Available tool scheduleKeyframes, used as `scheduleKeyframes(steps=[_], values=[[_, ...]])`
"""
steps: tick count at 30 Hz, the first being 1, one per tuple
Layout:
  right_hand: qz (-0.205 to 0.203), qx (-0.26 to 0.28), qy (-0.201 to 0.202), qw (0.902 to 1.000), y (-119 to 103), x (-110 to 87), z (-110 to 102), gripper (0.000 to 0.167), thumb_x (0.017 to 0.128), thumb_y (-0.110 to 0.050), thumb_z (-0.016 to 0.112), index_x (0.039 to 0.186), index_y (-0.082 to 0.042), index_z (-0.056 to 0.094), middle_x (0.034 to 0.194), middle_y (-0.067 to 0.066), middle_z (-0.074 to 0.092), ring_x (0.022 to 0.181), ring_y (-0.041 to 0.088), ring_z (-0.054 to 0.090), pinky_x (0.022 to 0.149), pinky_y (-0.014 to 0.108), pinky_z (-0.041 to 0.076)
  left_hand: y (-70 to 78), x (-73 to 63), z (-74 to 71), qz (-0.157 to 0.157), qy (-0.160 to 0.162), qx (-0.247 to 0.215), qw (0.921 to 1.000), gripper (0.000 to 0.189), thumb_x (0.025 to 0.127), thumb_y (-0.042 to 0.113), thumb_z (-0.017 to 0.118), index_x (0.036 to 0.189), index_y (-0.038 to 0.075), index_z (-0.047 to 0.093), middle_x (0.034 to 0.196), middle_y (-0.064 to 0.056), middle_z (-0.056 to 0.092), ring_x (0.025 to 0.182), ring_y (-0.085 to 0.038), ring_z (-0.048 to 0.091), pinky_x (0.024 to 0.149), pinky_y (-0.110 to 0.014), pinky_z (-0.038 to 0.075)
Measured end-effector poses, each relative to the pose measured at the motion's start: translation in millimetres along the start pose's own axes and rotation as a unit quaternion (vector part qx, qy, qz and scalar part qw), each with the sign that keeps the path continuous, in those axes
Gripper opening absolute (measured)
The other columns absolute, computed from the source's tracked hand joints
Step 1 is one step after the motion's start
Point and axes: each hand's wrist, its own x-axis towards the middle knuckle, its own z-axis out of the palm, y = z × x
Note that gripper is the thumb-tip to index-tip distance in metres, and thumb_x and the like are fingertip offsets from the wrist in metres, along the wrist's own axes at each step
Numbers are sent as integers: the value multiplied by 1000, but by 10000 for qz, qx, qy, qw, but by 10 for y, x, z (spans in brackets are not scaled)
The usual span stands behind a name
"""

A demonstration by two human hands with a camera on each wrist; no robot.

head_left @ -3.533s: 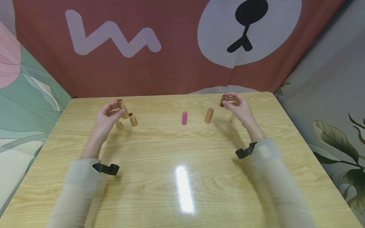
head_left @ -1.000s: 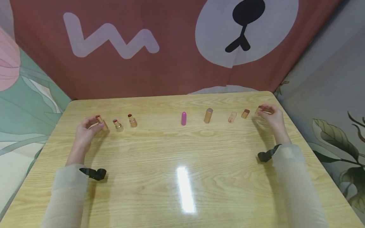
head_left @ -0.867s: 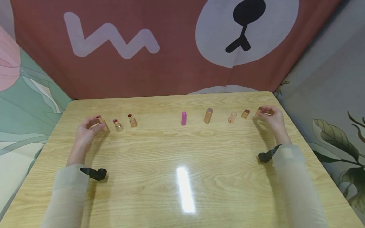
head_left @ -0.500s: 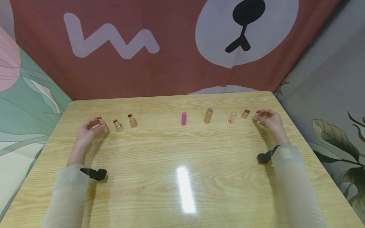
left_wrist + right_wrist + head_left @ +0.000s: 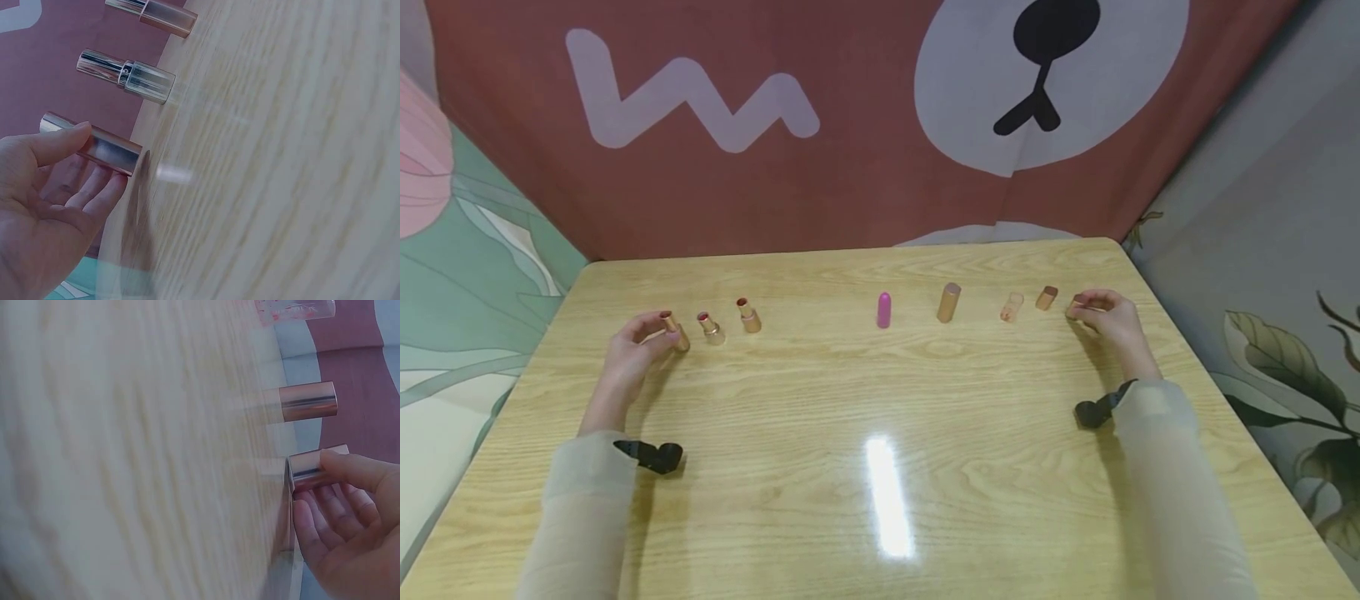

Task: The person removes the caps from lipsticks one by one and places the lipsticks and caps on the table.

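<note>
At the left end of the table, my left hand (image 5: 632,354) pinches an uncapped gold lipstick (image 5: 676,333) between thumb and fingers. In the left wrist view the base of this lipstick (image 5: 115,151) is right at the tabletop. Beside it stand two more uncapped lipsticks, one with a clear base (image 5: 711,331) and one with a gold base (image 5: 748,317). At the right end, my right hand (image 5: 1112,329) pinches a rose-gold lipstick cap (image 5: 306,469), its lower end close over the table. Another rose-gold cap (image 5: 1047,298) stands just left of that hand.
A clear cap (image 5: 1011,308), a taller gold tube (image 5: 949,303) and a pink tube (image 5: 884,311) stand in the same row on the wooden table (image 5: 790,450). Behind the back edge hangs a red-brown cloth (image 5: 850,183). Patterned cloths hang at both sides.
Since the oldest frame my left hand has carried its lipstick left and my right hand its cap right, apart from each other. In the last second both have lowered slightly.
</note>
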Motion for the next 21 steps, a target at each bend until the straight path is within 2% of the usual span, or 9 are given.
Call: scheduleKeyframes(steps=[5,8,11,15,18,21], values=[[68,40,-72,9999,-11,-10,4,20,88,-8,67,101,-14,53,75,-32,58,72,-16,55,65,4,47,-10,-4,-3,-23,-64,696,9976,32,94,22,61,125,22,53,102,24,46,95,7,44,75,-2,43],[118,106,-86,9998,-13,-9,5,20,88,-8,66,102,-13,53,75,-31,58,72,-15,55,66,4,47,-19,5,-2,-62,-118,827,9965,35,94,25,60,128,22,51,103,25,45,96,8,44,77,-2,44],[157,97,-79,9998,-12,-4,5,20,88,-8,66,101,-16,53,75,-32,58,73,-16,54,66,3,46,-27,12,-4,-67,-207,797,9966,37,95,24,59,131,20,49,104,25,44,96,8,45,78,-2,44],[216,788,-169,9965,-5,9,3,23,87,2,63,100,-13,52,74,-27,61,71,-13,58,65,4,48,-35,6,-20,-39,-408,570,9975,35,95,22,59,129,21,50,105,24,45,96,8,46,78,-2,45],[212,1090,-224,9936,0,11,1,25,86,7,60,99,-13,52,74,-24,63,71,-12,59,65,4,49,-40,-1,-32,-27,-532,362,9979,31,95,21,60,124,26,51,105,22,46,95,8,47,78,-2,45],[191,890,-241,9956,1,2,0,26,88,6,58,100,-17,52,76,-27,61,72,-12,59,66,4,49,-44,-7,-42,-28,-582,415,9974,31,95,23,60,123,29,50,106,23,46,96,9,47,79,-2,45]])
